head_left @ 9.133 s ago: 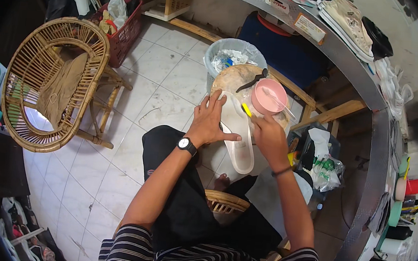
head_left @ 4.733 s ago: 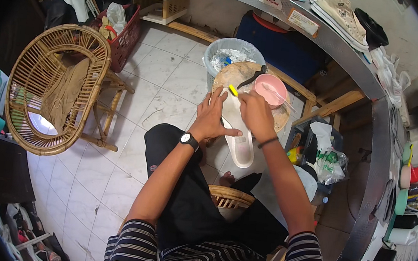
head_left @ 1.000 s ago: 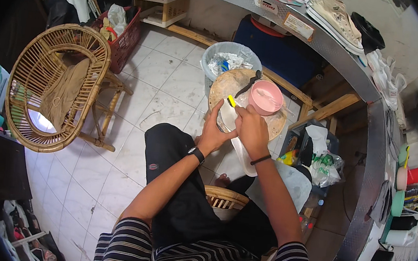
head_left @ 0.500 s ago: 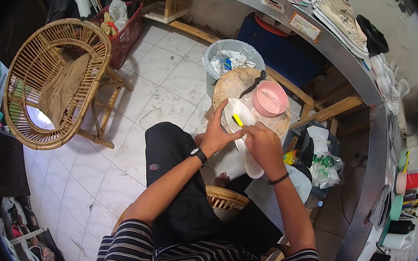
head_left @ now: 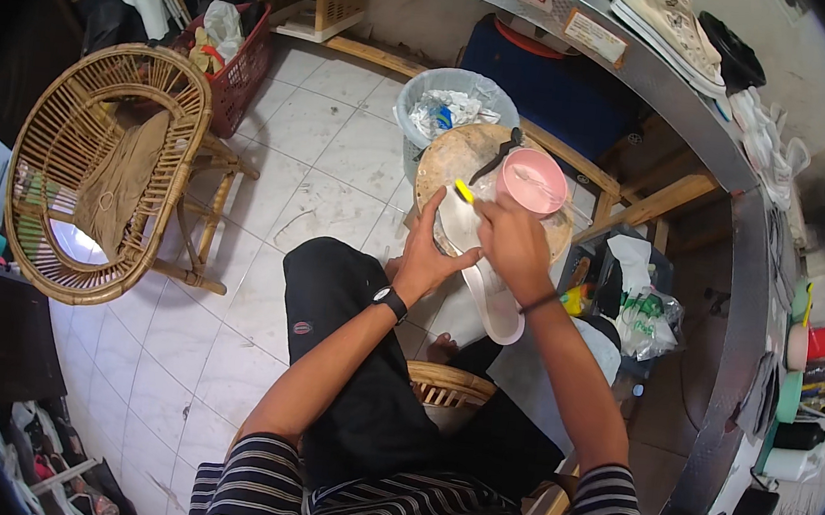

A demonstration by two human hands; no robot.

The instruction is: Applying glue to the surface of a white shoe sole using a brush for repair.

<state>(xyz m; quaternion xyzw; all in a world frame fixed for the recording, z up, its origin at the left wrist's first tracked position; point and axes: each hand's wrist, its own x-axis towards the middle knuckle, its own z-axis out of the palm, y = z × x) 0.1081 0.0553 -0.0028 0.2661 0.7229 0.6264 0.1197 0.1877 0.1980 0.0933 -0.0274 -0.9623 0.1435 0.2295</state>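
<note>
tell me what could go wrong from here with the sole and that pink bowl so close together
The right hand, gripping the yellow-tipped brush, works right beside the pink bowl; a knuckle could knock it over.

The near end of the white shoe sole sticks out past the round wooden top, so pressing there might tilt it or make it slip from the left hand.

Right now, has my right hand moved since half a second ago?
Yes: judged against the pink bowl on the round wooden table, your right hand has moved forward, away from you, and nearer the bowl.
</note>
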